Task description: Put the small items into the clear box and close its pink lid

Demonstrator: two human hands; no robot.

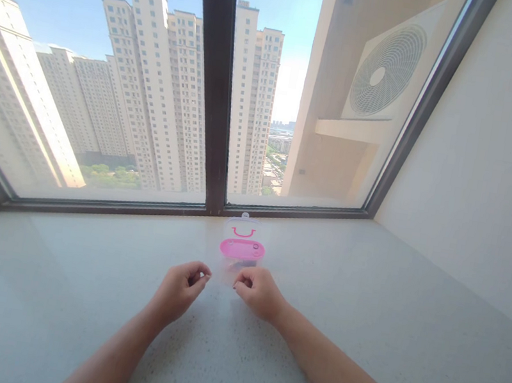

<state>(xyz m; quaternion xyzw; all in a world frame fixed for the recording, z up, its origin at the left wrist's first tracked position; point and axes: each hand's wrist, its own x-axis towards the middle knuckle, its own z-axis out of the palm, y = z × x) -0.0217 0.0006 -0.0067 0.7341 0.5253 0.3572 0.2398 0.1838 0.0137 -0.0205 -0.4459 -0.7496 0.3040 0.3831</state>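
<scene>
A small clear plastic box (239,262) with a pink top tray (241,249) stands on the speckled white sill. Its see-through lid (243,223), with a pink curved handle, is raised at the back. Dark shapes show dimly through the box's front wall. Just in front and to the left of the box, my left hand (182,288) is closed, thumb and forefinger pinched together. My right hand (260,292) is pinched too, close before the box's right side and hiding part of it. The fingertips face each other across a narrow gap. Whatever they hold is too small to make out.
The pale stone sill (387,342) spreads around both arms. Behind the box rises a window with a dark frame (214,201), and a white wall (494,158) closes off the right. Outside are tall buildings and an air-conditioner unit (387,70).
</scene>
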